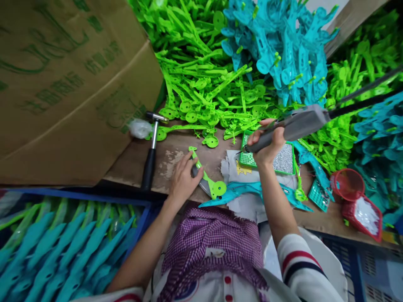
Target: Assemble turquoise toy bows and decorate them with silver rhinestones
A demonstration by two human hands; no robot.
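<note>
My left hand [184,176] lies low over the bench, its fingers closed on a lime-green plastic part [208,178] with a round disc end. A dark grey piece [203,184] lies along that part, partly under my fingers. In my right hand [269,144] is a grey electric screwdriver [296,126], held tilted, its tip pointing down to the left over a green basket [242,158] of small silvery screws [283,159]. A long turquoise plastic part [239,191] rests along the bench edge below my right forearm.
A hammer [153,151] lies left of my left hand, beside a large cardboard box [72,92]. Lime-green parts [201,79] and turquoise parts [283,54] are heaped behind. Red baskets [348,184] stand at right. A blue crate [138,202] holds assembled pieces at lower left.
</note>
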